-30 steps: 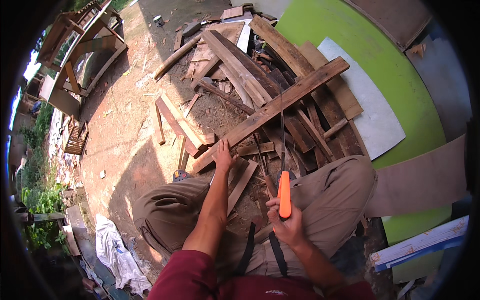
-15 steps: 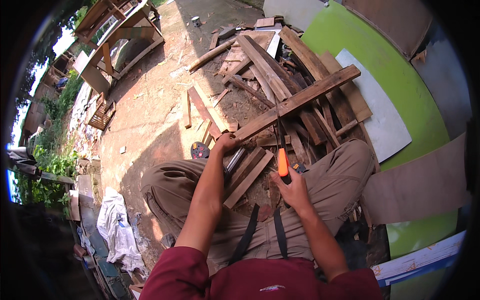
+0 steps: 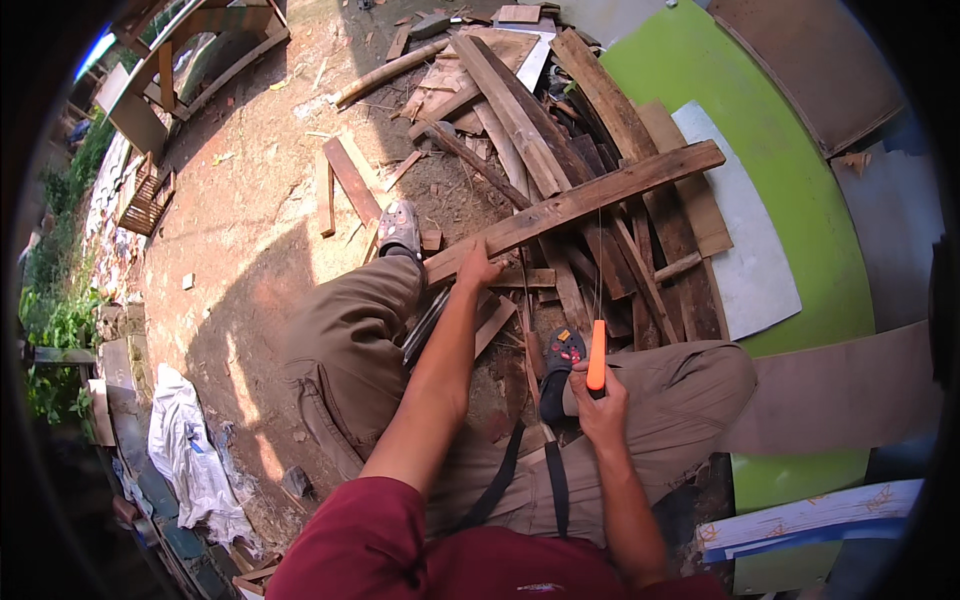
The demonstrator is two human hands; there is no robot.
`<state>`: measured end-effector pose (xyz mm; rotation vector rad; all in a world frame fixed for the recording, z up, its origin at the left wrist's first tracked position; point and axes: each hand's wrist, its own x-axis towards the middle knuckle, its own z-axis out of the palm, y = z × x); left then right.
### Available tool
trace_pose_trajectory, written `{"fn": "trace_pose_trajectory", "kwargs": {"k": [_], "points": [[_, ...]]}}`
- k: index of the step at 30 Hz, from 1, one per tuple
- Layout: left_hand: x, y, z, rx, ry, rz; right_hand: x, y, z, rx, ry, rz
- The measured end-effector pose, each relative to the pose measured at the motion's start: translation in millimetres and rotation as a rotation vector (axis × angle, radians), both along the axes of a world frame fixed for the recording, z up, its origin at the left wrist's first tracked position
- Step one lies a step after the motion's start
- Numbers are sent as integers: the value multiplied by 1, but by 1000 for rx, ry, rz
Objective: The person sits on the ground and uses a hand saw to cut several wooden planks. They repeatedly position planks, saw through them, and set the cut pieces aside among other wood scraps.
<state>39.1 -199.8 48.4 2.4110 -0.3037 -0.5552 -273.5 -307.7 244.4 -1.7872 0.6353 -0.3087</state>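
Observation:
A long rough wooden beam [image 3: 610, 190] slants from between my legs up to the right, across a heap of other timber. My left hand [image 3: 478, 266] grips this beam close to its near end. Lower and to the right, my right hand [image 3: 602, 402] is closed around the orange and black handle of a handsaw [image 3: 598, 352]. Seen nearly edge-on, the saw's thin blade points away from me and reaches the beam's near edge; I cannot tell whether its teeth touch the wood.
Behind the beam lies a heap of old planks [image 3: 510, 120]. Green and white panels [image 3: 790, 240] stand at the right. My clog-shod feet [image 3: 400, 225] flank the work area. Short boards [image 3: 350, 175] lie left of the heap, and a wooden frame [image 3: 165, 75] stands far left.
My left leg has shifted, bringing that foot forward beside the beam's near end. The saw has swung to a more upright line and moved slightly right. My left hand still holds the beam.

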Motion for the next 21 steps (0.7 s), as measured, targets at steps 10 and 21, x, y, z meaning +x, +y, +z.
{"fn": "trace_pose_trajectory", "kwargs": {"k": [10,21], "points": [[-64,90,-46,35,-42,93,36,14,10,-22,163,67],[-115,134,-95,705,256,23,50,24,22,58,226,101]]}}
